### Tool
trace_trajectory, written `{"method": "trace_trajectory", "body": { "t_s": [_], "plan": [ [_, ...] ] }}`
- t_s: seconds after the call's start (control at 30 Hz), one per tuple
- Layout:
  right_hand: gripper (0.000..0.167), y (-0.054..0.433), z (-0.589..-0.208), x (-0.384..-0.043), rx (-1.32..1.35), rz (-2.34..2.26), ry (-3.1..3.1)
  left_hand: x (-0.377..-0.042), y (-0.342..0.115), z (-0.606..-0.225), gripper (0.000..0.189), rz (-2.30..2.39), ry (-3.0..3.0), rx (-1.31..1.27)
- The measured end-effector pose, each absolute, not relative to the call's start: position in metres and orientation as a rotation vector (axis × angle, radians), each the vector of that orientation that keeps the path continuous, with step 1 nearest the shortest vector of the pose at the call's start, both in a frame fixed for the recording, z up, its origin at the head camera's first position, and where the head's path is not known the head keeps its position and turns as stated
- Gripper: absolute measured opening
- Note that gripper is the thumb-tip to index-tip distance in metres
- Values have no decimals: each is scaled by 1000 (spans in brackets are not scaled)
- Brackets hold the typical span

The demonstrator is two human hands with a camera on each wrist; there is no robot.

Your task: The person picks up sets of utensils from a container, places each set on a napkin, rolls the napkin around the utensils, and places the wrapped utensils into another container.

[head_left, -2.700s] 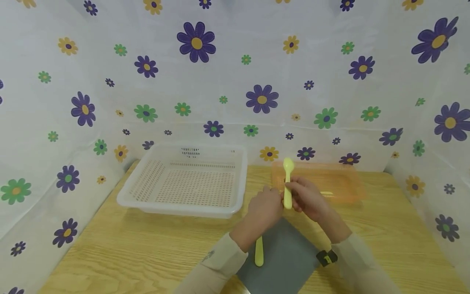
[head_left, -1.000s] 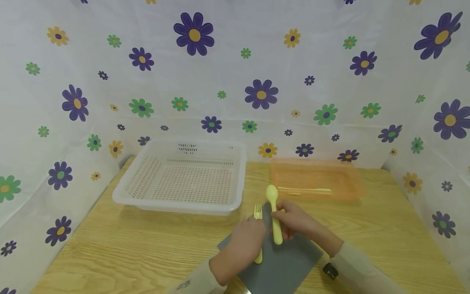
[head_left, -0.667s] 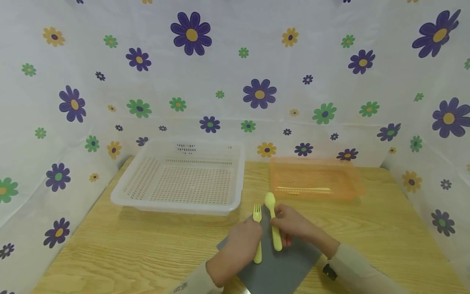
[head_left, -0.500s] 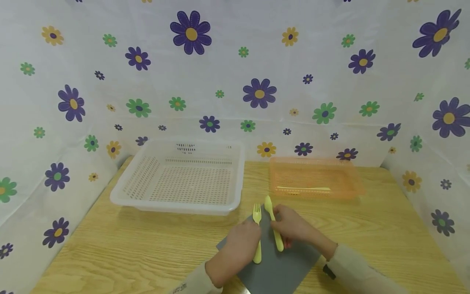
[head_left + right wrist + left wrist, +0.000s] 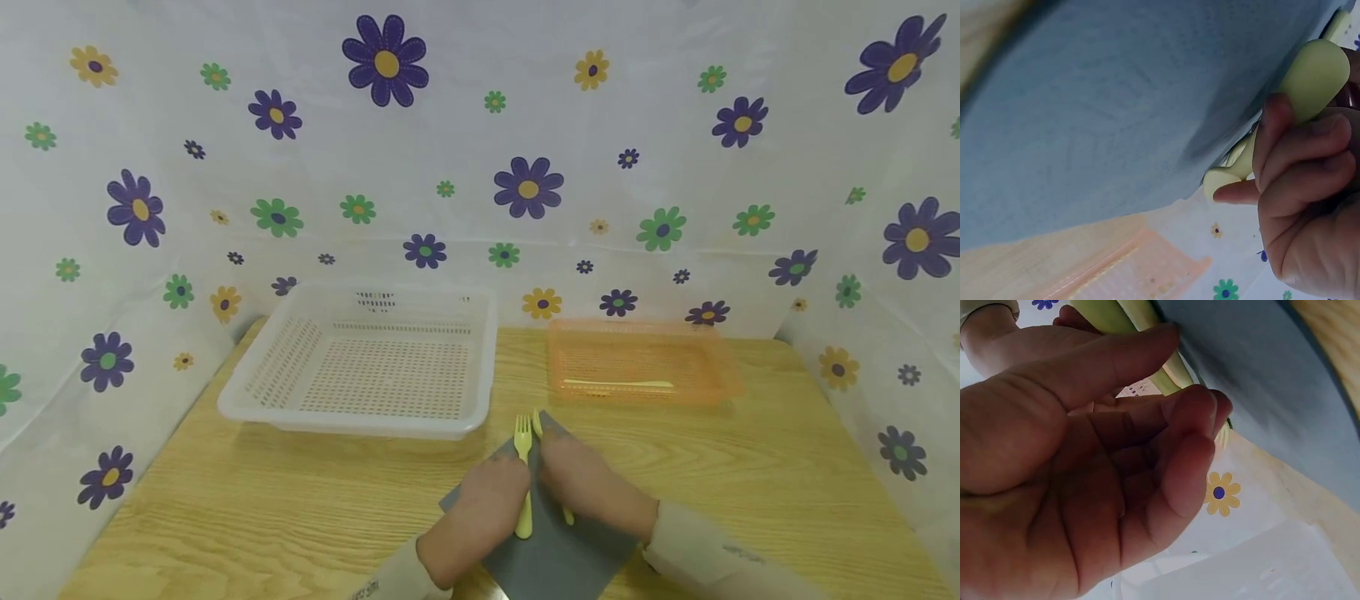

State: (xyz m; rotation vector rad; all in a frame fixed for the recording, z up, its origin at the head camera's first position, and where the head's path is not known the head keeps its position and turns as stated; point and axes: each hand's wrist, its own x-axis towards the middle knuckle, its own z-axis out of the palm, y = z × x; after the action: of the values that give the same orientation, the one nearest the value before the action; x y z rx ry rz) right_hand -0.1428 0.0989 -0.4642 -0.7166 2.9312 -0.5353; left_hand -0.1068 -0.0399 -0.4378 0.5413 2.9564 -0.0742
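A pale yellow fork (image 5: 523, 442) lies lengthwise over the grey square cloth (image 5: 562, 558), tines pointing away from me. My left hand (image 5: 487, 500) pinches its handle; in the left wrist view, thumb and curled fingers (image 5: 1188, 462) meet around it. Just to the right, my right hand (image 5: 588, 483) holds a matching yellow spoon, its handle (image 5: 1316, 81) low over the cloth in the right wrist view. From the head, the spoon's bowl (image 5: 537, 423) appears edge-on beside the tines, and most of its handle is hidden behind the hand.
A large white perforated basket (image 5: 480, 408) stands at the back left of the wooden table (image 5: 300, 508). At the back right is a shallow orange basket (image 5: 731, 387) with a thin pale yellow piece (image 5: 618, 383) in it. A flowered curtain (image 5: 450, 133) encloses the back and sides.
From near the orange basket, my right hand has brought the spoon down beside the fork and turned it edge-on. My left hand has drawn back from the spoon and now pinches the fork.
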Motion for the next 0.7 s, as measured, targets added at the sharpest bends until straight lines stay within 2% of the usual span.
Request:
{"method": "trace_trajectory", "body": {
  "t_s": [0.13,0.33,0.57,0.7],
  "plan": [
    [45,91,-467,-141,-671,-344,3016,-107,-40,-438,9,-97,2954,544],
    [47,82,-468,-142,-615,-174,3029,-105,-39,-439,10,-125,2978,563],
    [20,87,-470,-145,-655,-393,2948,-106,-40,-441,10,-68,2967,572],
    [17,91,-471,-148,-646,-562,2910,-108,-41,-441,6,-42,2943,574]
  ]
}}
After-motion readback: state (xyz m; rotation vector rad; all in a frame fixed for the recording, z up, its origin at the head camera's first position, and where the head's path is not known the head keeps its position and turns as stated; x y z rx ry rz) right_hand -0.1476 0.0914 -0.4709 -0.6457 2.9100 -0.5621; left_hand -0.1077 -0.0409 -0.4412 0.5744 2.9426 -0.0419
